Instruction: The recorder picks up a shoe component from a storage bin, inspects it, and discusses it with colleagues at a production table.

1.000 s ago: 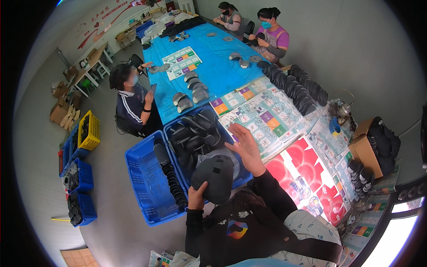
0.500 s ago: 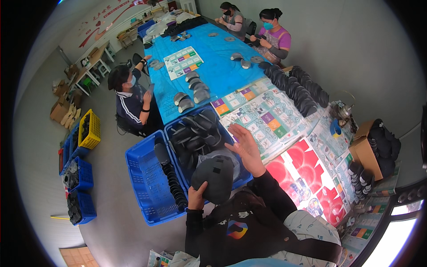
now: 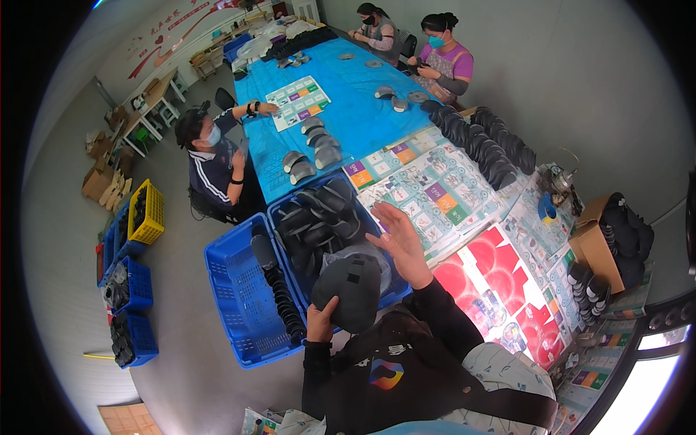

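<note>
My left hand grips a dark grey, dome-shaped padded piece by its lower left edge, thumb lying over it. Two small black squares show on the dome's upper right. Up and to the right of it, my right hand is raised with its fingers spread and nothing in it. Beneath both hands stands a blue crate heaped with dark curved pads and some clear plastic. To its left, another blue crate holds a nested row of black pads along its right side.
A long table under a blue cover carries grey curved pieces. Printed sheets lie at the right, with stacked black pads and a carton beyond. One person sits left; two others sit far right.
The person on the left has reached an arm across the table toward the printed sheet. My hands and the padded piece stay practically where they were.
</note>
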A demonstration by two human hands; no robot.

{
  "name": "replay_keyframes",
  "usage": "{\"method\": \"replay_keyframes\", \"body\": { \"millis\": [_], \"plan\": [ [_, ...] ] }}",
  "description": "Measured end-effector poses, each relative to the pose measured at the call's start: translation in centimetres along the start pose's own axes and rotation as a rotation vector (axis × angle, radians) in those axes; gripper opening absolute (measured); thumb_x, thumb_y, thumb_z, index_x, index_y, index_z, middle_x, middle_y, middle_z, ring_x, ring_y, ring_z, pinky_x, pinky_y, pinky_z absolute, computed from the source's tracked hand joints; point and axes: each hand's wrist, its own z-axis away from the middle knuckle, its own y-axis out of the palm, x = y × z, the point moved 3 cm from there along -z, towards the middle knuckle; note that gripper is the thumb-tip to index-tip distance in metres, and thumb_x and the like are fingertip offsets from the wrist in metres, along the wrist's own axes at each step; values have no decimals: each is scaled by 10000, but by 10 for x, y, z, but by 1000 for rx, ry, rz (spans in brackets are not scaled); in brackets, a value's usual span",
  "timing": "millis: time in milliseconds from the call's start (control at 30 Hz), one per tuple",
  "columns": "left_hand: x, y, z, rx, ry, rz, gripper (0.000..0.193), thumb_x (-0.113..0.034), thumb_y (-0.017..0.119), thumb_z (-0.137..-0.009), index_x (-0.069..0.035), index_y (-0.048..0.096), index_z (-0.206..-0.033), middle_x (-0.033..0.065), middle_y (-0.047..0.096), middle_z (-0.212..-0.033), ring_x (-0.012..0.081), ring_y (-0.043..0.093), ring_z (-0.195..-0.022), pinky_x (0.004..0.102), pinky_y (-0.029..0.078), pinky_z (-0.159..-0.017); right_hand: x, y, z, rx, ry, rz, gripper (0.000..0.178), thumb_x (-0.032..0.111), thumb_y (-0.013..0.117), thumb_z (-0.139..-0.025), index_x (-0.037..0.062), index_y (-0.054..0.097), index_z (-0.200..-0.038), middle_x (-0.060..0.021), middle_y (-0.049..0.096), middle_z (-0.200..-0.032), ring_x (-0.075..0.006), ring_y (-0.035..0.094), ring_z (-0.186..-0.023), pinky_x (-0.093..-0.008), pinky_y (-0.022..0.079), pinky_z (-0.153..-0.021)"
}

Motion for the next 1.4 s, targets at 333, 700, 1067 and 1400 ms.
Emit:
{"method": "replay_keyframes", "body": {
  "millis": [333,700,1067,1400],
  "plan": [
    [-2,1,0,-6,5,-21,372,-96,768,-975,59,675,-1300,128,741,-1243,235,730,-1086,355,576,-969,-1,2,0,16,-6,-3,595,-3,572,-1057,41,338,-1602,-127,355,-1645,-278,330,-1556,-443,471,-1148],
    [11,-9,-6,24,42,-196,443,-165,780,-948,66,679,-1312,118,715,-1329,220,697,-1167,359,533,-1027,-104,-47,25,183,59,1026,619,392,742,-981,-11,580,-1422,-232,593,-1444,-360,576,-1338,-430,455,-1129],
    [-4,0,1,34,15,-310,363,-157,761,-973,102,703,-1220,128,771,-1164,206,735,-1029,336,572,-916,-114,-74,47,162,396,951,530,412,862,-874,19,683,-1180,-96,697,-945,-197,662,-868,-339,535,-779],
    [-1,-11,-6,1,-30,-221,366,-137,756,-983,65,689,-1281,118,753,-1217,211,727,-1066,335,565,-953,-158,-161,52,-524,586,-710,1027,765,525,-973,72,189,-1652,-241,199,-1711,-467,276,-1546,-734,327,-1159]
  ]
}}
